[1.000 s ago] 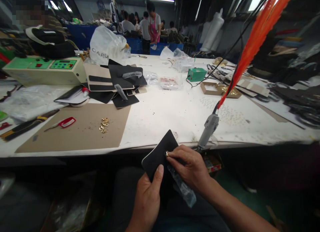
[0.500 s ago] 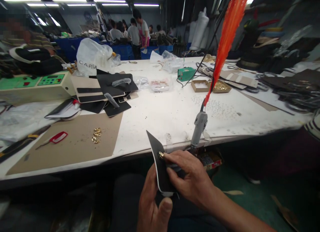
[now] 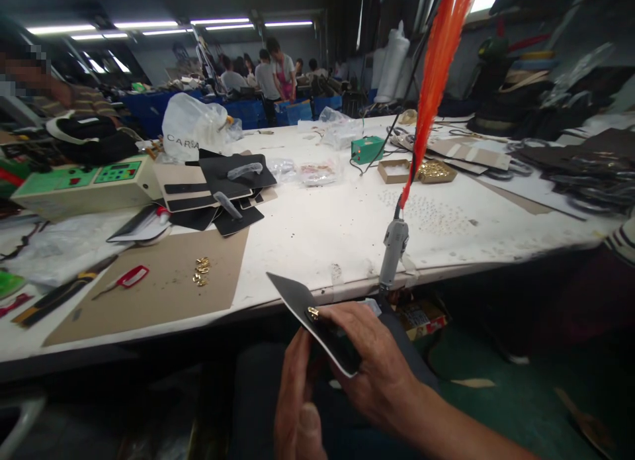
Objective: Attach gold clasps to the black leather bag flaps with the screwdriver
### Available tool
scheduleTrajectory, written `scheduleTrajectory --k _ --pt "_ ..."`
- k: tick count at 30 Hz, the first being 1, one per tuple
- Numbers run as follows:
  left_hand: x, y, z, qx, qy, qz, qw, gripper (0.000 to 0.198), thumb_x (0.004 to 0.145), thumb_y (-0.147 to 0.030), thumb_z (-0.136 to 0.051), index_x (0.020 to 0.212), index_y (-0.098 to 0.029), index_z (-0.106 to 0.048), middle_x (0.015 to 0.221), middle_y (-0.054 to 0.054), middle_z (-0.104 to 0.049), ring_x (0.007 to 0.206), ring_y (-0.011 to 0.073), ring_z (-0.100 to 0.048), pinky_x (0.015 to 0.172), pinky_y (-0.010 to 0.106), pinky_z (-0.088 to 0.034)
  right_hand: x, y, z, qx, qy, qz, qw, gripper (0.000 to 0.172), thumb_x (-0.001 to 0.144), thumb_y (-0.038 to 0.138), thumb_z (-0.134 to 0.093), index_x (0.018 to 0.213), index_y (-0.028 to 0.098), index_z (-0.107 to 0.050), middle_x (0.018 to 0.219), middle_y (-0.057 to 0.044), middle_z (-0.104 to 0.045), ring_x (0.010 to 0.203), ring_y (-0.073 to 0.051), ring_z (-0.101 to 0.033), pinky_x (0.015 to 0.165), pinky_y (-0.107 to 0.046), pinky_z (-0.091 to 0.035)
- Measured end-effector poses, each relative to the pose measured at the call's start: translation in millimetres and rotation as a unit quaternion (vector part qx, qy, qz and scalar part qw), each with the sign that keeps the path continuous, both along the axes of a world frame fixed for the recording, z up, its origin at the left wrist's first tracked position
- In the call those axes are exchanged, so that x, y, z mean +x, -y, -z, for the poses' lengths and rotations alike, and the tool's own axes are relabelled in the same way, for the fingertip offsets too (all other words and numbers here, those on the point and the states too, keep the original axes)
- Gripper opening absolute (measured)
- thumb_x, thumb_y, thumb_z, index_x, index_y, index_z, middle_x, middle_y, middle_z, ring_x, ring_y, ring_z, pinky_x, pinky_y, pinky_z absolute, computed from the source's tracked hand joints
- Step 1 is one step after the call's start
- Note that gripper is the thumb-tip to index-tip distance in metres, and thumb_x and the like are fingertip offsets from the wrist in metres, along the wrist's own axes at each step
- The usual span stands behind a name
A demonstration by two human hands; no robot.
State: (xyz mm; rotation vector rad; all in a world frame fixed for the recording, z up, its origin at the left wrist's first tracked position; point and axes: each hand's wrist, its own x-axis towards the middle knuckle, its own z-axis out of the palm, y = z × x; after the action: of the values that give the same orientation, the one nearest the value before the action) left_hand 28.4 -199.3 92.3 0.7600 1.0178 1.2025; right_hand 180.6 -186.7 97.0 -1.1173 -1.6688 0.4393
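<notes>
A black panel (image 3: 294, 294) with a pale edge is held tilted in front of me, over my lap. A small gold metal fitting (image 3: 312, 313) sits on its dark face. My right hand (image 3: 380, 357) grips the panel at its near end, and its fingertips touch or nearly touch the fitting. My left hand (image 3: 296, 397) is below the panel, fingers stretched up against its underside and thumb apart. An electric screwdriver (image 3: 395, 245) hangs on an orange cord (image 3: 436, 83) beyond my right hand. Several gold fittings (image 3: 201, 271) lie on a brown board (image 3: 163, 301) to the left.
A red-handled tool (image 3: 131, 276) lies on the board. Black panels with wrapped handles (image 3: 238, 188) are stacked behind it, beside a control box (image 3: 89, 185). Farther back are a green box (image 3: 367, 149) and a carton of gold parts (image 3: 436, 172). People (image 3: 282, 69) are in the background.
The panel has tipped flatter, its far corner swinging left and down. My right hand has closed round its near end; my left thumb has moved lower, away from it. The camera view has shifted left.
</notes>
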Motion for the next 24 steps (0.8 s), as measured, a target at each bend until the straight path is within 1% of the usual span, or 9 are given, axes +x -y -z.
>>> scheduleTrajectory --k 2,4,8,11,14,16,19,21,24 --pt "2 -1 0.3 0.03 -0.034 -0.048 0.998 0.066 0.081 -0.064 -0.08 0.134 -0.027 -0.068 0.154 0.007 -0.059 0.15 0.0363 -0.045 0.118 0.038 -0.045 -3 0 0.6 0.014 -0.022 -0.022 0.999 0.06 0.094 0.005 -0.057 0.148 0.03 -0.052 0.131 -0.008 -0.067 0.119 -0.025 -0.063 0.103 -0.041 -0.052" --pt "1 -8 0.5 0.03 -0.048 -0.058 0.997 0.057 0.088 -0.048 -0.079 0.139 -0.029 -0.062 0.144 0.007 -0.066 0.14 0.0312 -0.057 0.114 0.038 -0.05 -4 1 0.1 0.02 -0.041 -0.046 0.998 0.059 0.095 0.004 -0.056 0.148 0.028 -0.052 0.129 -0.009 -0.066 0.117 -0.024 -0.063 0.1 -0.039 -0.053" --pt "-11 -33 2.3 0.04 -0.037 -0.006 0.998 0.072 0.076 -0.036 -0.091 0.14 -0.025 -0.059 0.132 0.009 -0.073 0.128 0.0306 -0.066 0.109 0.04 -0.054 -3 7 3.1 0.003 -0.059 -0.068 0.996 0.061 0.093 -0.001 -0.055 0.147 0.027 -0.054 0.127 -0.01 -0.064 0.117 -0.024 -0.061 0.1 -0.039 -0.053" --pt "-29 -51 3.8 0.059 -0.105 0.046 0.992 0.077 0.068 -0.039 -0.095 0.135 -0.022 -0.062 0.127 0.009 -0.074 0.12 0.0316 -0.07 0.102 0.039 -0.058 2 13 2.9 -0.01 -0.066 -0.105 0.992 0.062 0.094 -0.002 -0.053 0.148 0.028 -0.053 0.127 -0.01 -0.064 0.116 -0.024 -0.061 0.1 -0.04 -0.052" --pt "-49 -61 0.6 0.149 -0.263 0.06 0.951 0.069 0.063 -0.035 -0.096 0.124 -0.022 -0.066 0.126 0.009 -0.072 0.117 0.0318 -0.07 0.1 0.041 -0.059 10 18 -4.8 -0.014 -0.063 -0.158 0.985 0.062 0.096 -0.002 -0.051 0.152 0.026 -0.05 0.128 -0.012 -0.065 0.116 -0.023 -0.061 0.101 -0.04 -0.052" --pt "-60 -63 -5.4 0.252 -0.337 0.051 0.906 0.046 0.068 -0.028 -0.092 0.107 -0.022 -0.068 0.135 0.01 -0.067 0.122 0.0306 -0.067 0.105 0.041 -0.056 15 21 -10.9 -0.02 -0.055 -0.187 0.981 0.059 0.098 0.002 -0.056 0.151 0.025 -0.05 0.127 -0.012 -0.066 0.115 -0.023 -0.062 0.099 -0.039 -0.052" --pt "-68 -59 -18.6 0.355 -0.348 0.096 0.862 0.017 0.084 -0.017 -0.077 0.093 -0.024 -0.065 0.133 0.006 -0.07 0.128 0.0258 -0.065 0.11 0.037 -0.052 19 22 -15.3 -0.032 -0.049 -0.199 0.978 0.049 0.098 0.012 -0.064 0.146 0.023 -0.057 0.122 -0.012 -0.068 0.111 -0.023 -0.064 0.095 -0.036 -0.053" --pt "-70 -55 -27.0 0.384 -0.328 0.146 0.851 0.016 0.09 -0.013 -0.071 0.097 -0.026 -0.067 0.123 0.003 -0.076 0.125 0.0229 -0.068 0.109 0.034 -0.052 21 20 -15.1 -0.034 -0.055 -0.198 0.978 0.045 0.099 0.015 -0.065 0.143 0.022 -0.06 0.12 -0.011 -0.069 0.11 -0.022 -0.065 0.094 -0.034 -0.052" --pt "-70 -54 -34.5 0.409 -0.296 0.194 0.841 0.024 0.093 -0.013 -0.07 0.111 -0.029 -0.07 0.12 0.002 -0.077 0.115 0.021 -0.073 0.101 0.032 -0.057 22 14 -15.2 -0.029 -0.069 -0.203 0.976 0.046 0.099 0.016 -0.064 0.145 0.021 -0.06 0.121 -0.011 -0.07 0.11 -0.022 -0.066 0.094 -0.033 -0.053"
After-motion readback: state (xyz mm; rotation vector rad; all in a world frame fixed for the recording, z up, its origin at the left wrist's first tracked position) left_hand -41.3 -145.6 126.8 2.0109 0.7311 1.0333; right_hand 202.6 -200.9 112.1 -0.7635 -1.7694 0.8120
